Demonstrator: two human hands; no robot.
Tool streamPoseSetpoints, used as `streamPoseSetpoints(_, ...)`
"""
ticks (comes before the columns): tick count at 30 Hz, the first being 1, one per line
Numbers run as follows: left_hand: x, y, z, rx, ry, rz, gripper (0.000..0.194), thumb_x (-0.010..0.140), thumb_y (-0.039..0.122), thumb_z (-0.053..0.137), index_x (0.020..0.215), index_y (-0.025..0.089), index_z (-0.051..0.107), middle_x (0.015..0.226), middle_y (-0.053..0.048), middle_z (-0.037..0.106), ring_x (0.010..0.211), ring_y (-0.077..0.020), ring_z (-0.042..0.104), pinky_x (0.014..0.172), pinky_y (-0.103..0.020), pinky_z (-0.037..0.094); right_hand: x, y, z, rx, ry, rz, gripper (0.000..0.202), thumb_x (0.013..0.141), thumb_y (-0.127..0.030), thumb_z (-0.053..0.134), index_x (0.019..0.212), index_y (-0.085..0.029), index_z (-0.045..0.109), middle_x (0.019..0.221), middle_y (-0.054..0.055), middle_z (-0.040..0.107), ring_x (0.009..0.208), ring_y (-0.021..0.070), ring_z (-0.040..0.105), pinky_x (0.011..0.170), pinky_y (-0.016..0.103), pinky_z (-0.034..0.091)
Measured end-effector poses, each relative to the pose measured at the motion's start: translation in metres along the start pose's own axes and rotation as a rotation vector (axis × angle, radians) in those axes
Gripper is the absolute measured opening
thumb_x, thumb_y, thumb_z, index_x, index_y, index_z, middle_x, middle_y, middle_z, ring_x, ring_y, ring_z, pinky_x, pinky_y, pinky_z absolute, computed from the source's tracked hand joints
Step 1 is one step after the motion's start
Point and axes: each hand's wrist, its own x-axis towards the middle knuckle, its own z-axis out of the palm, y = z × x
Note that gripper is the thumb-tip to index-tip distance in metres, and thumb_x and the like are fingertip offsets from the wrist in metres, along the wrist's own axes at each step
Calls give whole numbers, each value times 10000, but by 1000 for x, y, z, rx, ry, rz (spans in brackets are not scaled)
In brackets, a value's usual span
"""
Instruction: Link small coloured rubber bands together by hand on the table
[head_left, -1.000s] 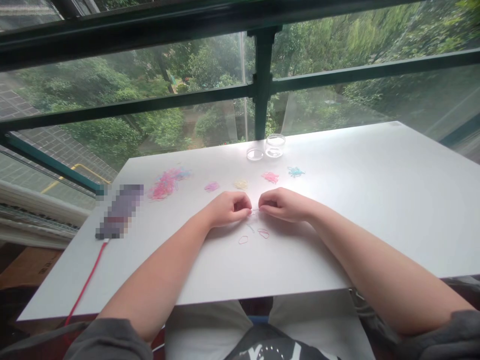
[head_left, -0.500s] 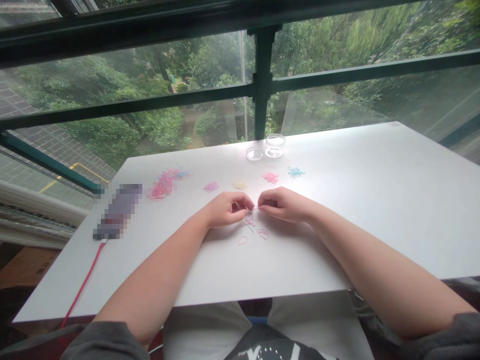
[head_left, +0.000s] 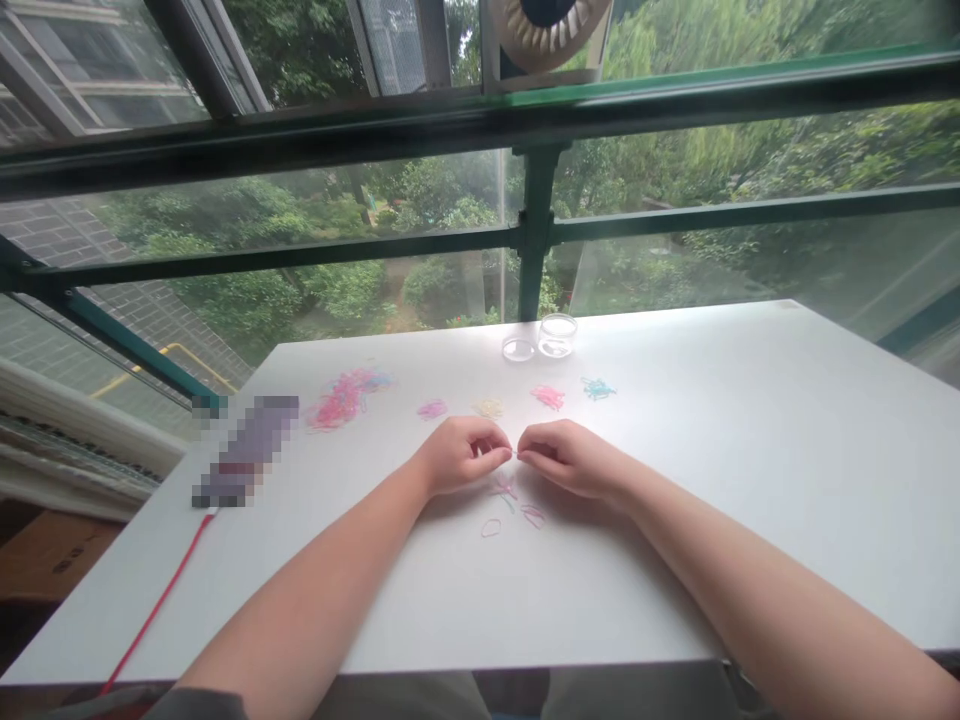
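My left hand point(head_left: 469, 455) and my right hand point(head_left: 566, 457) meet over the white table, thumb and forefinger of each pinched. Between the fingertips a short pale bit of rubber band point(head_left: 515, 455) shows; the rest of it is hidden. Just below the hands lie several loose rubber bands point(head_left: 507, 487), among them a pink looped band point(head_left: 490, 528) and a darker pink one point(head_left: 533, 516). Beyond the hands sit small piles sorted by colour: purple bands point(head_left: 432, 409), yellow bands point(head_left: 490, 408), pink bands point(head_left: 548, 397) and teal bands point(head_left: 598, 388).
A larger mixed pile of bands point(head_left: 345, 398) lies at the left. Near the far edge of the white table point(head_left: 750, 450) stand a clear round container point(head_left: 557, 337) and a shallow clear lid point(head_left: 518, 349). A pixelated device point(head_left: 247, 450) has a red cable point(head_left: 161, 600).
The camera view has tilted upward, so the table and hands appear lower. Both hands stay pinched together over the same spot, their fingertips a little closer.
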Motion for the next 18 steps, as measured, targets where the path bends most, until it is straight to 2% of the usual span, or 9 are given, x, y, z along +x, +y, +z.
streamPoseSetpoints(5,0,-1,1,-7,13,1,154,782,257,558,762,140,656,672,-18,631,568,-78,517,541,-185,403,1,0,2,37,38,15,130,825,-192,456,805,-169,582,645,-3,561,565,96,452,538,213,343)
streamPoseSetpoints(12,1,-1,2,-6,11,12,154,782,252,559,757,136,657,674,-22,637,565,-75,498,522,-181,389,1,3,3,84,80,17,115,829,-219,466,832,-170,570,609,-16,516,545,96,430,527,216,343)
streamPoseSetpoints(18,1,-3,3,10,28,19,149,779,254,565,776,143,665,691,-24,646,568,-79,510,527,-184,400,2,5,3,102,87,14,109,826,-213,479,797,-170,575,603,-19,519,536,90,425,518,214,340)
